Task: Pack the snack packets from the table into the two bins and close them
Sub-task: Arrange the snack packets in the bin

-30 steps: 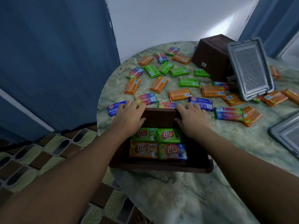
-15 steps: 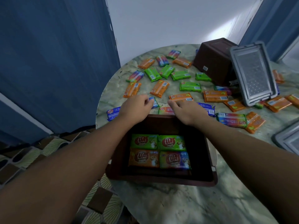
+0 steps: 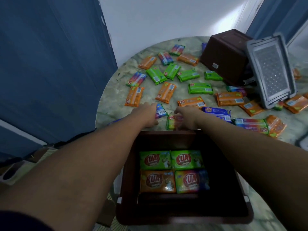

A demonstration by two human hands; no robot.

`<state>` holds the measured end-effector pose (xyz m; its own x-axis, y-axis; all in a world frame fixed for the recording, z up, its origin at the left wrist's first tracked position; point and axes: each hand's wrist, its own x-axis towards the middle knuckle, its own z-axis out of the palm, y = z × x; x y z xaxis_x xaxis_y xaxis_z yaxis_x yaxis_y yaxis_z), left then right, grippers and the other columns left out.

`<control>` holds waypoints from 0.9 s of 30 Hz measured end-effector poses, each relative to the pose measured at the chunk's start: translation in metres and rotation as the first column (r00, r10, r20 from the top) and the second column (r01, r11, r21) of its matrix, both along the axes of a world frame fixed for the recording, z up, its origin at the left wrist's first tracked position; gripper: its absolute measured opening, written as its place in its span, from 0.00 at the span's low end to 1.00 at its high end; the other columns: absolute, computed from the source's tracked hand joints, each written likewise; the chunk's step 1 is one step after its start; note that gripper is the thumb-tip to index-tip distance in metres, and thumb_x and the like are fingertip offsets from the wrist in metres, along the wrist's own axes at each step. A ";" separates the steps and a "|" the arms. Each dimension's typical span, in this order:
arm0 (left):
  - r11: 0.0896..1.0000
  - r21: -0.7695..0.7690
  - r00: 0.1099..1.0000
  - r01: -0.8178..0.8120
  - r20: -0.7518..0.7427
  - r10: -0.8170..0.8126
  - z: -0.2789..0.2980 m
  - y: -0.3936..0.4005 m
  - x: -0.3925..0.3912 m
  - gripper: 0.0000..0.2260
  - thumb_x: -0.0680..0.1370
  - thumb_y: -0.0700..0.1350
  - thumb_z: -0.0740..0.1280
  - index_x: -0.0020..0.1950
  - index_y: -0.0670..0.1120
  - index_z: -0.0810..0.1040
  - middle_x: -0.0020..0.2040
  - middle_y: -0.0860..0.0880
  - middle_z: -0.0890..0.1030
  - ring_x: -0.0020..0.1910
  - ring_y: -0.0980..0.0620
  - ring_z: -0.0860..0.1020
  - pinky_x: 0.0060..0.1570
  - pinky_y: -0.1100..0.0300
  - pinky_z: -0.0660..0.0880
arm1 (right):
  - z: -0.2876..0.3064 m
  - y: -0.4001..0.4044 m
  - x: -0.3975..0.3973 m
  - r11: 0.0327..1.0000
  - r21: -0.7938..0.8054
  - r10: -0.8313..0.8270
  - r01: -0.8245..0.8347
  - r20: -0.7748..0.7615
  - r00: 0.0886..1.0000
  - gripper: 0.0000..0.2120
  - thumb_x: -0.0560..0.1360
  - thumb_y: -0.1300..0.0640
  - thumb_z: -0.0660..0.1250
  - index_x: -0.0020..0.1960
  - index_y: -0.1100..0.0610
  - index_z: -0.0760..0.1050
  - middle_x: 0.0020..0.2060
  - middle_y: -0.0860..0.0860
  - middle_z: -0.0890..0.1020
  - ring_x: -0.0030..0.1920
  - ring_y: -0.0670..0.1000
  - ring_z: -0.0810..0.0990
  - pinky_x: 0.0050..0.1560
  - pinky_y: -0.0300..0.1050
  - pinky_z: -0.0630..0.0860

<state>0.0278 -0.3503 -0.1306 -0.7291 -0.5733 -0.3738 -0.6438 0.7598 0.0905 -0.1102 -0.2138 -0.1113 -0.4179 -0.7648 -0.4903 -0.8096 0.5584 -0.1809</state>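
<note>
Brown bin (image 3: 128, 180) overhanging table (image 3: 106, 105) edge.

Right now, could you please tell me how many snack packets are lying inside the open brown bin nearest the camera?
4 in the brown bin: green far-left, green far-right, orange near-left, rainbow near-right. More could be hidden underneath.

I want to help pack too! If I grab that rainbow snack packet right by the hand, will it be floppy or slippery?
The rainbow-striped foil snack packet under the right hand looks flat and rectangular, so it probably stays fairly stiff. Its shiny wrapper may feel a bit slippery. It looks small and thin, so it is likely light, and it should slide on the marbled table rather than roll.
</note>
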 end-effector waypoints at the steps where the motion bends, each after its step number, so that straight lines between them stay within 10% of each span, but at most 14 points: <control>1: 1.000 0.018 1.000 -0.002 0.029 0.002 -0.005 0.001 -0.002 0.38 0.76 0.57 0.72 0.79 0.47 0.59 0.75 0.41 0.66 0.72 0.39 0.67 0.65 0.44 0.70 | -0.004 -0.001 -0.001 1.000 0.010 0.001 -0.001 0.000 1.000 0.37 0.74 0.50 0.77 0.78 0.50 0.64 0.72 0.59 0.71 0.70 0.62 0.72 0.68 0.55 0.71; 4: 0.998 0.063 0.995 -0.028 0.101 0.022 -0.019 0.003 -0.008 0.43 0.78 0.54 0.70 0.83 0.47 0.47 0.80 0.39 0.56 0.78 0.38 0.58 0.72 0.41 0.62 | -0.015 -0.005 -0.004 0.996 0.076 0.038 -0.038 0.000 0.999 0.38 0.77 0.51 0.73 0.81 0.52 0.58 0.73 0.60 0.71 0.71 0.63 0.72 0.68 0.55 0.71; 14: 0.994 0.035 0.994 -0.108 0.018 0.107 -0.020 0.007 -0.015 0.37 0.75 0.56 0.75 0.76 0.44 0.62 0.72 0.40 0.63 0.68 0.39 0.69 0.61 0.46 0.72 | -0.027 -0.009 -0.004 0.989 0.139 0.060 -0.047 -0.098 0.993 0.32 0.76 0.49 0.74 0.74 0.57 0.65 0.71 0.61 0.66 0.67 0.66 0.73 0.66 0.61 0.75; 18: 0.986 0.074 0.982 -0.152 -0.101 0.159 -0.012 0.008 -0.014 0.41 0.72 0.57 0.77 0.75 0.43 0.60 0.72 0.37 0.61 0.63 0.39 0.75 0.51 0.50 0.74 | -0.013 -0.002 0.003 0.998 -0.061 -0.041 0.034 -0.129 0.991 0.43 0.70 0.40 0.77 0.74 0.58 0.61 0.69 0.61 0.66 0.63 0.64 0.77 0.59 0.57 0.77; 27: 0.983 -0.046 0.841 -0.180 -0.525 0.130 0.043 0.022 0.012 0.33 0.70 0.59 0.74 0.65 0.45 0.64 0.55 0.45 0.75 0.52 0.44 0.75 0.43 0.52 0.69 | 0.037 0.031 0.024 0.864 -0.501 -0.151 0.055 -0.152 0.977 0.32 0.68 0.36 0.69 0.62 0.54 0.63 0.54 0.53 0.73 0.49 0.57 0.75 0.43 0.50 0.71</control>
<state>0.0402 -0.3280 -0.0873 -0.7004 -0.7079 0.0916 -0.6324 0.6749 0.3803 -0.0866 -0.1830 -0.0743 -0.5519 -0.8334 0.0290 -0.7975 0.5174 -0.3104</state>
